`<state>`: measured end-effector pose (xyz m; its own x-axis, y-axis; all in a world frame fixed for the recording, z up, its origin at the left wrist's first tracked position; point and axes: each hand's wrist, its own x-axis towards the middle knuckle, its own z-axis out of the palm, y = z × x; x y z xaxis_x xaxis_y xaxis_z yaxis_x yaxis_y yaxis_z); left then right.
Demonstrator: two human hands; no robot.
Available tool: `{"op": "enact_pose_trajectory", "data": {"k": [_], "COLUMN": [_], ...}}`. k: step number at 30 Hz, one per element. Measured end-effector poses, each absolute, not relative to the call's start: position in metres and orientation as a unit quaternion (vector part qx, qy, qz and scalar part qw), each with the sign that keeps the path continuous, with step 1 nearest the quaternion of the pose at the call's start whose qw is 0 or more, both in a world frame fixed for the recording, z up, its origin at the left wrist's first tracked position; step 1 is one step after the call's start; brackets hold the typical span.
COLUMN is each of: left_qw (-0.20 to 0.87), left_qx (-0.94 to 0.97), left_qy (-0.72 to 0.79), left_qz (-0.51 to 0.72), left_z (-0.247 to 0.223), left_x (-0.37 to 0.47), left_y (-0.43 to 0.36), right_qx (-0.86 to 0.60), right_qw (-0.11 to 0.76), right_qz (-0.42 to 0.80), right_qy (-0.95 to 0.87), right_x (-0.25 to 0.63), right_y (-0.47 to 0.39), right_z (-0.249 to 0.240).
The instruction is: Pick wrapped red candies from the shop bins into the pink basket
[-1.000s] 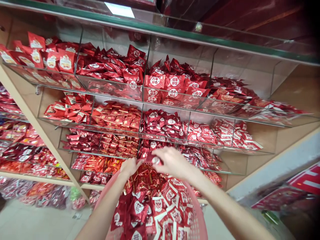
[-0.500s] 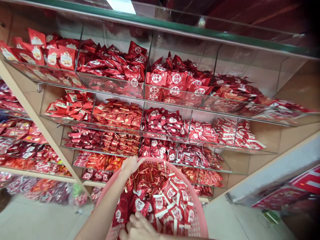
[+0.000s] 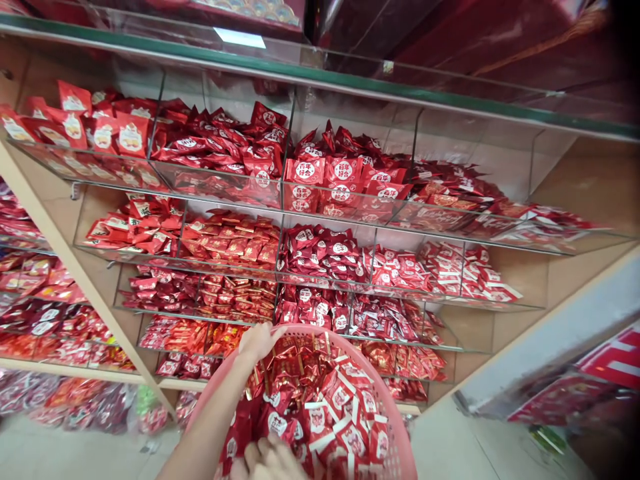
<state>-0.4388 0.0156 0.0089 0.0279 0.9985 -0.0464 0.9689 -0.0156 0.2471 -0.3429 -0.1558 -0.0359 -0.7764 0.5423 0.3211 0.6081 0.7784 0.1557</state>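
Observation:
A pink plastic basket (image 3: pixel 395 427) with a perforated wall sits low in front of me, filled with small wrapped packets. My left hand (image 3: pixel 260 341) is closed over its far left rim. Inside, red packets with white ends (image 3: pixel 345 407) lie to the right, shiny red-gold ones (image 3: pixel 295 360) at the far side, and dark red packets with white round labels (image 3: pixel 277 421) to the left. My right hand (image 3: pixel 270 460) rests low on the dark red packets, its fingers bent and slightly apart; their tips are partly hidden and no packet shows in its grip.
A wooden rack with tiered clear compartments (image 3: pixel 225 263) full of red packets stands right behind the basket. A glass shelf edge (image 3: pixel 340 77) crosses above. Bagged packets (image 3: pixel 95 407) lie at lower left, and tiled floor (image 3: pixel 450 447) shows at right.
My right hand has shifted slightly down and its fingers are more bent. The shelves sit a little lower in view. My left hand keeps its hold on the rim.

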Motion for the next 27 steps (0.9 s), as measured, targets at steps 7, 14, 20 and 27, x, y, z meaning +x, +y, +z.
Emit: {"op": "enact_pose_trajectory", "data": {"k": [7, 14, 20, 27], "left_qw": [0.101, 0.094, 0.095, 0.095], "left_qx": [0.707, 0.709, 0.709, 0.710], "left_qy": [0.696, 0.694, 0.694, 0.693], "left_qz": [0.073, 0.077, 0.084, 0.083], "left_z": [0.005, 0.004, 0.004, 0.006], "left_x": [-0.439, -0.440, -0.441, -0.440], "left_y": [0.017, 0.017, 0.017, 0.016], "right_qx": [-0.435, -0.557, -0.577, -0.558], "right_qw": [0.194, 0.166, 0.134, 0.142], "right_qz": [-0.163, -0.293, -0.327, -0.346], "right_qy": [-0.864, -0.760, -0.736, -0.741], "right_x": [-0.281, -0.201, -0.179, -0.178], "right_y": [-0.068, 0.015, 0.046, 0.052], "right_z": [0.111, 0.178, 0.175, 0.170]}}
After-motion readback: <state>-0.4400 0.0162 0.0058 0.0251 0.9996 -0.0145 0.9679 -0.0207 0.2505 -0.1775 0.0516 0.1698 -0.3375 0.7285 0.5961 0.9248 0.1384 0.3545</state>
